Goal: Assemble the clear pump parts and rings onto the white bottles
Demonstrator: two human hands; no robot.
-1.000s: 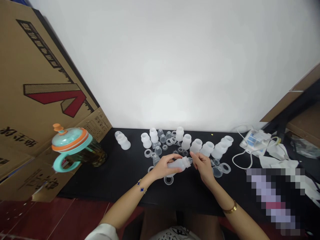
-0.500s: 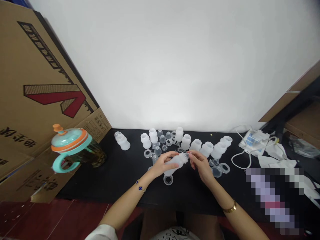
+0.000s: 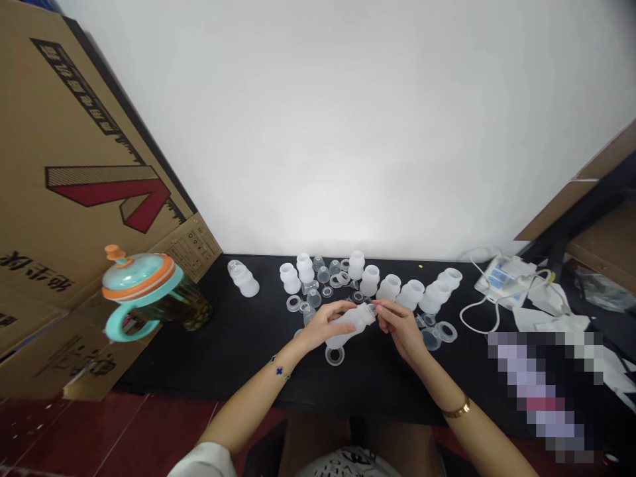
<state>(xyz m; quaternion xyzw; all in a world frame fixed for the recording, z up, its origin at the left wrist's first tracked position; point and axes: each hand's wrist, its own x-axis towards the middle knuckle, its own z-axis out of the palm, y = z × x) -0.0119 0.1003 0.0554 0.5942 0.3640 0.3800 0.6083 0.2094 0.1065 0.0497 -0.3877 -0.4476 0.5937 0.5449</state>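
Observation:
My left hand (image 3: pixel 322 323) is wrapped round a frosted white baby bottle (image 3: pixel 342 332), tilted with its neck to the upper right. At the bottle's mouth my right hand (image 3: pixel 401 324) pinches a small clear piece, apparently a silicone nipple (image 3: pixel 372 308); the fingertips partly hide it. A ring collar (image 3: pixel 334 364) lies on the black table just below the bottle. Clear bottle caps (image 3: pixel 431 339) and another ring (image 3: pixel 446 332) lie right of my right hand. More clear caps and rings (image 3: pixel 294 303) are scattered beyond my left hand.
Several open white bottles (image 3: pixel 389 289) stand along the back of the black table (image 3: pixel 223 351). A capped bottle (image 3: pixel 245 281) stands apart at left, near a teal-lidded jug (image 3: pixel 144 285) and a large cardboard box (image 3: pixel 74 232). White cables (image 3: pixel 479 318) and papers (image 3: pixel 546 322) lie at right.
Both hands stay almost in place on the bottle. The right fingertips have shifted slightly at the bottle's mouth, and the clear piece there looks a little lower.

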